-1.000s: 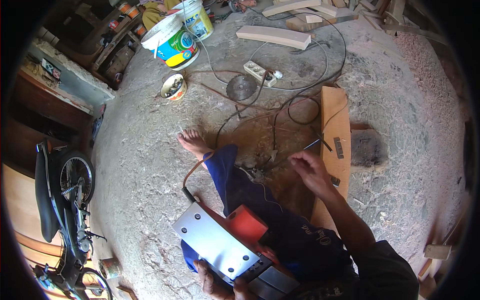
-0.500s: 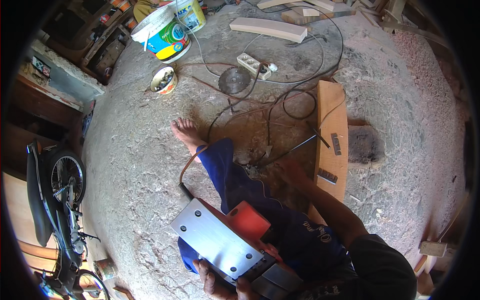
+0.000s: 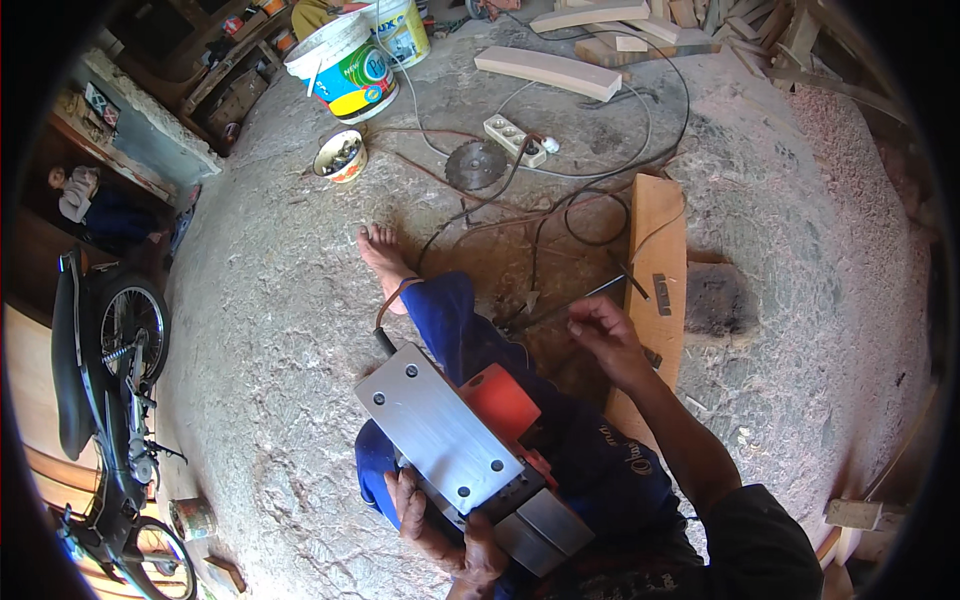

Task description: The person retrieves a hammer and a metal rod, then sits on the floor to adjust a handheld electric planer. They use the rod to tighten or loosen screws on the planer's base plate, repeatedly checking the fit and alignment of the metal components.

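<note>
Person seated on a sawdust-covered floor point(image 3: 270, 330), legs in blue trousers, one bare foot point(image 3: 383, 258) stretched forward.

Electric planer point(image 3: 470, 450) lies upside down across the lap, flat metal sole facing up, orange housing on its right side. Its cord leaves the front end and curves toward the foot.

Left hand point(image 3: 440, 520): fingers wrapped around the near end of the planer from below and the left, clenched on it and steadying it on the thigh.

Right hand point(image 3: 600, 335): raised just right of the knee, fingers pinched on a thin dark rod-like tool point(image 3: 570, 305). The tool slants from the fingers down-left toward the floor by the knee; its exact kind is too small to tell. Hand is apart from the planer.

Surroundings: a long wooden board point(image 3: 655, 290) lies on the floor just right of the right hand, with a small dark metal piece point(image 3: 661, 293) resting on it. Black cables point(image 3: 570, 215) loop on the floor ahead of the knee. Further out, a circular saw blade point(image 3: 475, 165) lies flat next to a white power strip point(image 3: 512, 140). A small bowl point(image 3: 340, 157) of bits sits left of the blade, with a large white bucket point(image 3: 340, 68) beyond it. A pale wood block point(image 3: 548, 72) lies at the far side. A motorbike point(image 3: 105, 400) stands at the left edge.
</note>
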Tool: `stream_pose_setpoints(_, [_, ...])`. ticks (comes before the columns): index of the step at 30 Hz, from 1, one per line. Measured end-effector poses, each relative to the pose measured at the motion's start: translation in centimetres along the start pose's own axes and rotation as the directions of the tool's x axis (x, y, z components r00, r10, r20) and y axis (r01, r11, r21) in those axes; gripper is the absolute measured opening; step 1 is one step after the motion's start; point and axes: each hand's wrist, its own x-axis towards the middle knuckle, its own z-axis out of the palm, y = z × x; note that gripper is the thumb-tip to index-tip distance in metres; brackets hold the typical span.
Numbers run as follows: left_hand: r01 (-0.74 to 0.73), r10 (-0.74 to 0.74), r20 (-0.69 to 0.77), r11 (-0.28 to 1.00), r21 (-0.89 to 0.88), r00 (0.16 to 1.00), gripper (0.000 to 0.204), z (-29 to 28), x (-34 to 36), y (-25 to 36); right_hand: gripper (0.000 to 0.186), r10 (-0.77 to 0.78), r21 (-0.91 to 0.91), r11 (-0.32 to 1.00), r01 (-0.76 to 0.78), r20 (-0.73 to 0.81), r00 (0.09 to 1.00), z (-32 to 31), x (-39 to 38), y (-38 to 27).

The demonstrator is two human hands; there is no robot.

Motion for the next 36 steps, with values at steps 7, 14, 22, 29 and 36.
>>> stream_pose_setpoints(7, [-0.11,0.109,0.02,0.993,0.034,0.994,0.06,0.6,1.0,0.3,0.016,-0.047,0.064,0.997,0.031,0.266,0.963,0.5,-4.4,-9.7])
stream_pose_setpoints(14, [-0.159,0.158,0.037,0.987,0.02,0.987,0.057,0.8,1.3,0.5,0.013,-0.141,-0.339,0.81,0.479,0.68,0.719,4.1,-7.9,-17.6])
stream_pose_setpoints(22, [-0.162,0.161,0.047,0.986,0.027,0.986,0.059,0.5,1.0,0.4,0.02,-0.132,-0.414,0.689,0.595,0.735,0.665,5.5,-8.7,-17.8])
stream_pose_setpoints(29, [-0.174,0.168,0.088,0.983,0.064,0.982,0.062,0.1,1.3,0.8,0.023,-0.152,-0.458,0.611,0.645,0.732,0.664,6.0,-9.8,-18.0])
stream_pose_setpoints(36, [-0.156,0.152,0.08,0.986,0.052,0.985,0.062,0.0,1.3,1.0,0.024,-0.163,-0.461,0.569,0.681,0.749,0.643,6.2,-9.9,-18.3])
